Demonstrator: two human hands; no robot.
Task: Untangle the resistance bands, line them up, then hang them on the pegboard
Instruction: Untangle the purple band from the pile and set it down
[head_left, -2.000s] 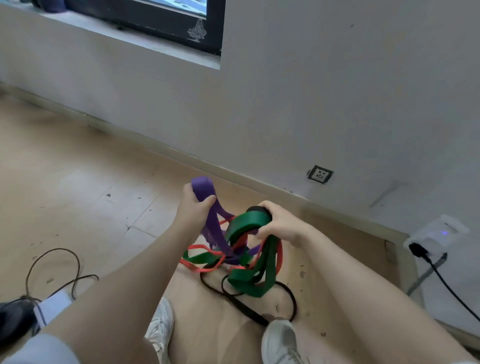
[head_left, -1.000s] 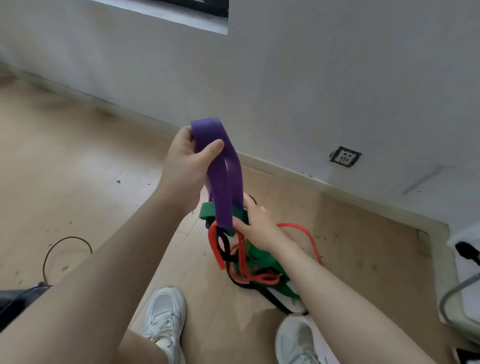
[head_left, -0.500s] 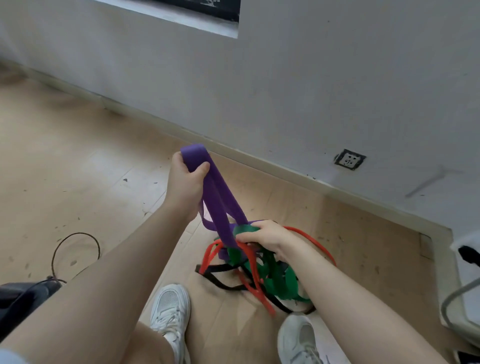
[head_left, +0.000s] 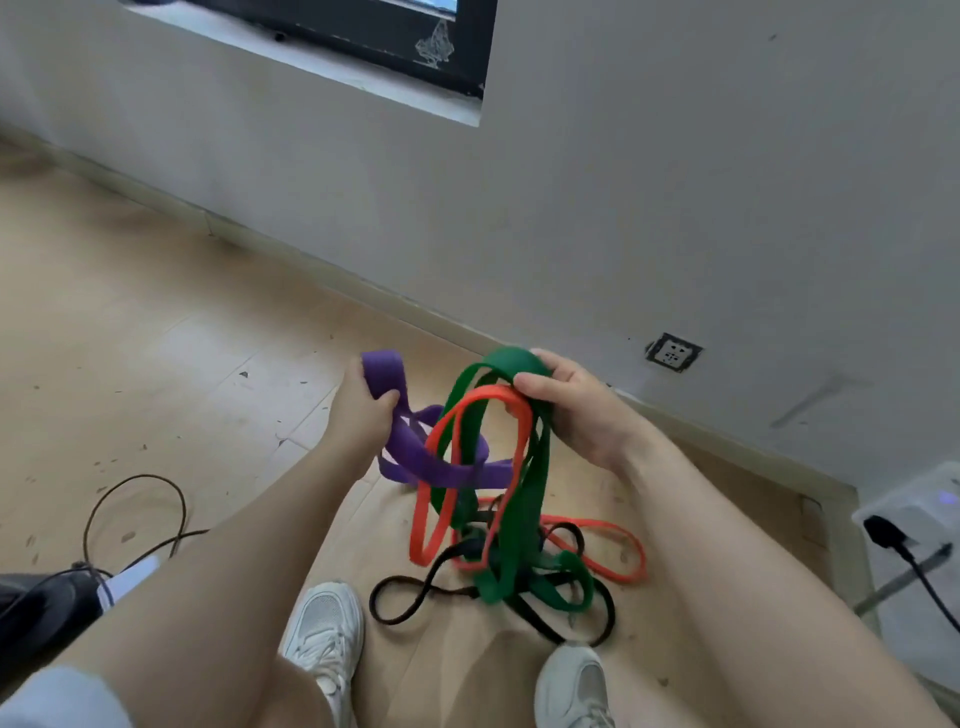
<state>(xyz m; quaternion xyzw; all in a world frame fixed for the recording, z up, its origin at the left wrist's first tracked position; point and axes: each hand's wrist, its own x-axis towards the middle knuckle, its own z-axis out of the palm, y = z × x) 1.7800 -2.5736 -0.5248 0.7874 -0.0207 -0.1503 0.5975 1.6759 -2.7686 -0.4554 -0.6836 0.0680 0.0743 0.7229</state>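
Observation:
A tangle of resistance bands hangs between my hands above the wooden floor. My left hand (head_left: 363, 415) grips the top loop of the wide purple band (head_left: 441, 470), which runs right through the other loops. My right hand (head_left: 576, 410) holds the green band (head_left: 524, 519) and the orange band (head_left: 431, 525) raised by their upper ends. Both droop to the floor, where a black band (head_left: 410, 597) lies knotted in with them. No pegboard is in sight.
My two white shoes (head_left: 324, 634) stand just below the bands. A dark cable (head_left: 135, 519) loops on the floor at the left beside a black object (head_left: 36, 603). The wall holds a socket (head_left: 672, 353); a white device with a plugged cable (head_left: 914, 525) sits at the right.
My right hand has lifted the green and orange bands up from the floor pile. My left hand, still gripping the purple band, has come lower, and the purple band now sags across the middle.

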